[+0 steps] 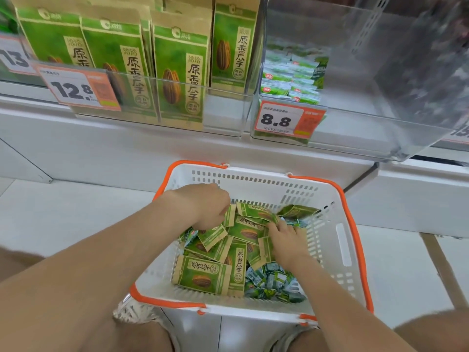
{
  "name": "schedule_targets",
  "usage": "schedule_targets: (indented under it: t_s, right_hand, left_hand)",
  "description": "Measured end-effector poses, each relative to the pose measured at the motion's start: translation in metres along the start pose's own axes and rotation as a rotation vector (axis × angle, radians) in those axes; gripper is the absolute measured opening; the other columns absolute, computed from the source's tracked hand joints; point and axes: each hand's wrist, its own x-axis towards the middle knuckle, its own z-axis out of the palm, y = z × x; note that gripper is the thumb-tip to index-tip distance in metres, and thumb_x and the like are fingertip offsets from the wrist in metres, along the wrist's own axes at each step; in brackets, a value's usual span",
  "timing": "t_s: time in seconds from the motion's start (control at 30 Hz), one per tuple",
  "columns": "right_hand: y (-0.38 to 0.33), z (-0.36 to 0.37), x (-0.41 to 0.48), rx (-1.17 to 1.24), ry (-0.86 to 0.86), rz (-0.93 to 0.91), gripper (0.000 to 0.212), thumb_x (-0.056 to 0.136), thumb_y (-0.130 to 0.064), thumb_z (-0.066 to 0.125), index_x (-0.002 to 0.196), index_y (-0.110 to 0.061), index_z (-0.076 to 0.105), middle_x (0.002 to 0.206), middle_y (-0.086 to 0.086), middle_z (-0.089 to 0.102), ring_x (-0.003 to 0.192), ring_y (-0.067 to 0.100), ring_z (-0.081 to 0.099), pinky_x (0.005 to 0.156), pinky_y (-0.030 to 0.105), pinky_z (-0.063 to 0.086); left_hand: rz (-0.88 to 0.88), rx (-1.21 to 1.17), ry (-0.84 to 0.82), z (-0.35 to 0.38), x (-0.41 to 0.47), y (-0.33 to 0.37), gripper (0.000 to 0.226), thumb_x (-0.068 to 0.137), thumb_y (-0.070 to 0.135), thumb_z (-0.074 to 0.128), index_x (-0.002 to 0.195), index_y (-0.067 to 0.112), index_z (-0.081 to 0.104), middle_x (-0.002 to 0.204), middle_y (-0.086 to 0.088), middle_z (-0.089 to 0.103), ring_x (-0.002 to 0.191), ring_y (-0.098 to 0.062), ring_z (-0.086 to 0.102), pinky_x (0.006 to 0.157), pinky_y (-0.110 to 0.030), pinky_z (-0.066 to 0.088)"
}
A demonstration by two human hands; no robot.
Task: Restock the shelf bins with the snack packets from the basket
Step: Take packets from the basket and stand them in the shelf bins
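Snack packets [203, 274] in green and brown lie heaped in the white, orange-rimmed basket [345, 247] on the near floor. The left hand [203, 207] reaches into the heap's far left with fingers curled down among the packets, whether gripping one cannot be told, while the right hand [286, 240] rests on the heap's middle, fingers fairly straight and touching a packet. Beyond, the left shelf bin [228, 107] holds upright packets of the same kind, and the right shelf bin [380, 118] holds small green packets [291, 80] at its far left.
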Motion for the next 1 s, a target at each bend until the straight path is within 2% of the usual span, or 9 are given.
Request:
schedule_targets:
  t_s: [0.13, 0.3, 0.37, 0.43, 0.53, 0.67, 0.77, 0.9, 1.0]
  right_hand:
    - [0.006, -0.012, 0.008, 0.012, 0.003, -0.060, 0.029, 0.094, -0.019, 0.070, 0.122, -0.026, 0.064, 0.130, 0.005, 0.052, 0.127, 0.029, 0.048, 0.106, 0.043, 0.036]
    - [0.004, -0.052, 0.007, 0.476, 0.135, -0.166, 0.017, 0.094, -0.033, 0.074, 0.108, -0.028, 0.066, 0.093, -0.011, 0.064, 0.095, 0.019, 0.063, 0.085, 0.035, 0.047]
    - [-0.003, -0.078, 0.002, 0.705, 0.218, -0.177, 0.019, 0.093, -0.033, 0.077, 0.105, -0.023, 0.068, 0.081, -0.008, 0.062, 0.079, 0.017, 0.061, 0.072, 0.033, 0.050]
    - [-0.009, -0.107, -0.004, 0.916, 0.282, -0.184, 0.017, 0.093, -0.031, 0.077, 0.104, -0.022, 0.069, 0.077, -0.002, 0.065, 0.071, 0.013, 0.061, 0.066, 0.028, 0.051]
    - [-0.020, -0.148, -0.019, 1.221, 0.322, -0.239, 0.006, 0.096, -0.024, 0.074, 0.099, -0.024, 0.069, 0.073, -0.002, 0.064, 0.066, 0.008, 0.058, 0.066, 0.029, 0.051]
    - [-0.040, -0.190, -0.041, 1.440, 0.509, -0.240, 0.011, 0.104, -0.023, 0.063, 0.108, -0.019, 0.072, 0.093, 0.000, 0.076, 0.085, 0.015, 0.070, 0.078, 0.036, 0.057]
    - [-0.051, -0.212, -0.058, 1.445, 0.661, -0.256, 0.024, 0.109, -0.037, 0.049, 0.119, -0.024, 0.067, 0.092, 0.004, 0.074, 0.084, 0.027, 0.069, 0.072, 0.045, 0.057]
    - [-0.058, -0.221, -0.074, 1.101, 0.838, -0.281, 0.033, 0.110, -0.044, 0.041, 0.130, -0.026, 0.060, 0.069, -0.012, 0.065, 0.058, 0.007, 0.057, 0.057, 0.033, 0.040]
    - [-0.066, -0.221, -0.083, 1.018, 0.962, -0.286, 0.041, 0.107, -0.047, 0.042, 0.135, -0.022, 0.058, 0.082, -0.023, 0.065, 0.063, -0.001, 0.059, 0.063, 0.031, 0.044]
  left_hand:
    - [0.030, -0.036, 0.028, -0.007, 0.002, 0.008, 0.026, 0.102, 0.027, 0.049, 0.110, 0.016, 0.071, 0.110, -0.007, 0.070, 0.104, -0.032, 0.067, 0.090, -0.047, 0.057]
    - [0.022, -0.034, 0.116, -0.015, 0.001, 0.011, 0.026, 0.104, 0.020, 0.048, 0.112, 0.021, 0.072, 0.114, -0.004, 0.070, 0.102, -0.029, 0.066, 0.091, -0.048, 0.057]
    - [-0.032, -0.006, 0.160, -0.020, -0.003, 0.008, 0.028, 0.102, 0.014, 0.049, 0.121, 0.021, 0.069, 0.123, -0.007, 0.067, 0.104, -0.030, 0.065, 0.091, -0.048, 0.057]
    - [-0.064, -0.066, 0.229, -0.026, -0.007, 0.004, 0.024, 0.106, 0.022, 0.049, 0.120, 0.017, 0.068, 0.121, -0.010, 0.068, 0.105, -0.031, 0.064, 0.092, -0.048, 0.055]
    - [-0.066, -0.356, 0.336, -0.037, -0.016, 0.000, 0.036, 0.108, 0.042, 0.050, 0.108, 0.013, 0.071, 0.103, -0.009, 0.075, 0.096, -0.029, 0.069, 0.088, -0.046, 0.056]
    - [-0.045, -0.989, 0.461, -0.055, -0.038, 0.001, 0.028, 0.107, 0.031, 0.058, 0.096, 0.009, 0.070, 0.094, -0.016, 0.076, 0.082, -0.024, 0.074, 0.070, -0.040, 0.066]
    - [0.051, -1.207, 0.580, -0.074, -0.058, 0.005, 0.025, 0.108, 0.027, 0.058, 0.093, 0.010, 0.072, 0.086, -0.013, 0.076, 0.074, -0.023, 0.075, 0.062, -0.036, 0.064]
    - [0.092, -1.245, 0.773, -0.090, -0.078, 0.011, 0.030, 0.109, 0.023, 0.054, 0.100, 0.000, 0.071, 0.080, -0.017, 0.074, 0.063, -0.021, 0.074, 0.053, -0.028, 0.058]
    - [0.103, -1.290, 0.750, -0.092, -0.084, 0.015, 0.032, 0.110, 0.022, 0.051, 0.103, -0.002, 0.071, 0.077, -0.012, 0.074, 0.060, -0.017, 0.072, 0.050, -0.026, 0.055]
